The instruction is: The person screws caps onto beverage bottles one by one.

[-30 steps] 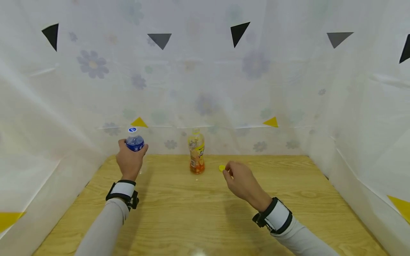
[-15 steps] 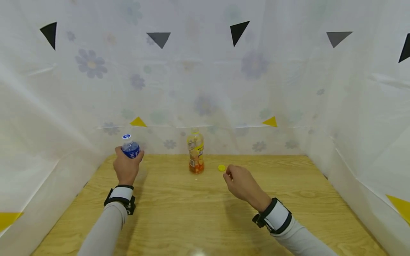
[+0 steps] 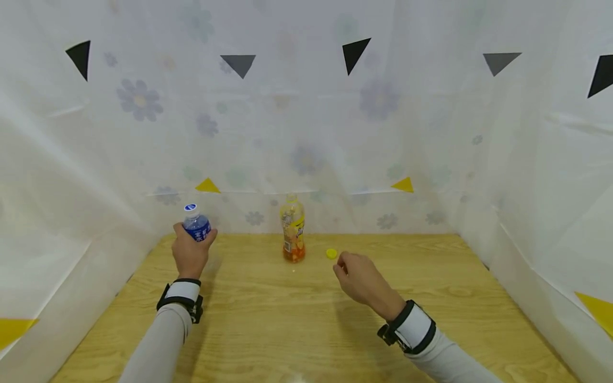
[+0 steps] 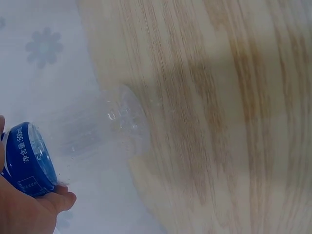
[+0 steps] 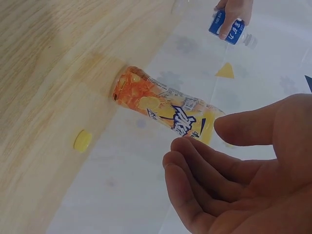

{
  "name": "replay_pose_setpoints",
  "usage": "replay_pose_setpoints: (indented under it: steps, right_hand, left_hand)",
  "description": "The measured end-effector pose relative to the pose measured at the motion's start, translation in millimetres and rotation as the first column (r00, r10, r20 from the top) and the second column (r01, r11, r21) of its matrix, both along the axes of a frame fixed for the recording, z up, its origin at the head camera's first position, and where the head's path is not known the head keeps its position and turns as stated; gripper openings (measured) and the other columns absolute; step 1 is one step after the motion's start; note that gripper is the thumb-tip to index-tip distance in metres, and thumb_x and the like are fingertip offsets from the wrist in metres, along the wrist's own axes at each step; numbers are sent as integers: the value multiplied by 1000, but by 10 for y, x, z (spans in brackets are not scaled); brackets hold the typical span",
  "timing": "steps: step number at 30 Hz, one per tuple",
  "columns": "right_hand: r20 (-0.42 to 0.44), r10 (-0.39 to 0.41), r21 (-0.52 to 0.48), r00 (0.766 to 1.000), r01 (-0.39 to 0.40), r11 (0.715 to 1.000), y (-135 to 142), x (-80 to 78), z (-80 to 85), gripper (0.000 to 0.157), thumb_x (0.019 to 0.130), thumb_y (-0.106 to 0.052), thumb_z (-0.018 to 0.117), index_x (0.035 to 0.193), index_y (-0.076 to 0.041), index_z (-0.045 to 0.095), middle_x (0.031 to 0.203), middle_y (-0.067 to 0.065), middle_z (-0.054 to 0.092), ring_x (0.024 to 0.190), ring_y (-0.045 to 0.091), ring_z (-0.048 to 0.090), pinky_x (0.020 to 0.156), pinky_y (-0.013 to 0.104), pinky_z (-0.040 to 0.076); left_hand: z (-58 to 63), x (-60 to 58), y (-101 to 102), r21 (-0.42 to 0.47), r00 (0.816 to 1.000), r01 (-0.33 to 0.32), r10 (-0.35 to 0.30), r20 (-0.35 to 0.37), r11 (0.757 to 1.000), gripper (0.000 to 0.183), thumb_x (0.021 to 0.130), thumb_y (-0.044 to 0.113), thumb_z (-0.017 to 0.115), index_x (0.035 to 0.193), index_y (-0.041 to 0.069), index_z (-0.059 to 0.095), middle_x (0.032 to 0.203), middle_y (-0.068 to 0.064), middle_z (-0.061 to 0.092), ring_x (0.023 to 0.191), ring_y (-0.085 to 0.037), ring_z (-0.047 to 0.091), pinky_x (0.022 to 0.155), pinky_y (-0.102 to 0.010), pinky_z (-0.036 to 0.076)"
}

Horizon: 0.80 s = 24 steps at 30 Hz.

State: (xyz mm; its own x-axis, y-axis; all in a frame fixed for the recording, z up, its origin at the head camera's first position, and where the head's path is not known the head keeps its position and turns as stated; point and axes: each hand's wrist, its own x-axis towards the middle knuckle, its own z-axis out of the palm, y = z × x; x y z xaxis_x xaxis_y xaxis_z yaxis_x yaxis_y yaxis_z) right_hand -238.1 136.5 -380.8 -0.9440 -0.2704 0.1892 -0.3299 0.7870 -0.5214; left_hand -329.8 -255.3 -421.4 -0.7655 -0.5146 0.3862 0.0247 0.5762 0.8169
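On the left, my left hand [image 3: 190, 254] grips a clear water bottle [image 3: 196, 226] with a blue label and a white cap, fingers wrapped around the label. The left wrist view shows the bottle's see-through lower part [image 4: 92, 129] over the table's far edge. My right hand [image 3: 365, 279] holds nothing; its fingers are loosely bent, with the thumb apart from them in the right wrist view. Just beyond those fingertips lies a yellow bottle cap [image 3: 331, 254]. An uncapped iced tea bottle [image 3: 293, 229] with a yellow label stands upright between the hands, some orange-brown drink at its bottom.
The wood-grain table [image 3: 278, 330] ends at a white flower-patterned sheet [image 3: 306, 122] hanging behind it and along both sides. Black, grey and yellow triangles mark the sheet. A wrist strap [image 3: 419, 327] with a camera sits on each arm.
My left hand has lowered the water bottle and shifted slightly left, mostly in the first half second. My right hand barely moves; the yellow cap now shows whole beside it.
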Motion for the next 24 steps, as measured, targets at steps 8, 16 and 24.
replay_pose_setpoints:
  steps: [8, 16, 24]
  right_hand:
    - [7, -16, -1, 1000, 16, 1000, 5, -11, -11, 14, 104, -18, 57, 96, -8, 65, 83, 0, 63, 68, 12, 55, 64, 32, 48]
    - [-4, -11, -6, 1000, 11, 1000, -8, 5, -29, 13, 103, -17, 58, 96, -7, 65, 82, 1, 62, 67, 12, 53, 63, 32, 46]
    - [-6, -15, -2, 1000, 15, 1000, -10, -3, -13, 13, 103, -17, 58, 97, -8, 65, 83, 1, 63, 67, 12, 54, 63, 32, 47]
  left_hand:
    - [4, 24, 34, 67, 1000, -2, 1, 13, 998, 103, 84, 44, 81, 155, 6, 17, 138, -37, 50, 124, -53, 54, 100, -64, 46]
    - [445, 59, 109, 88, 970, -71, 89, -224, 994, 94, 89, 50, 73, 158, 16, 19, 149, -27, 41, 131, -53, 47, 108, -65, 37]
    - [916, 69, 711, -211, 839, -16, -102, -535, 977, 56, 98, 34, 66, 142, 4, 51, 137, -19, 60, 60, -42, 57, 117, -48, 36]
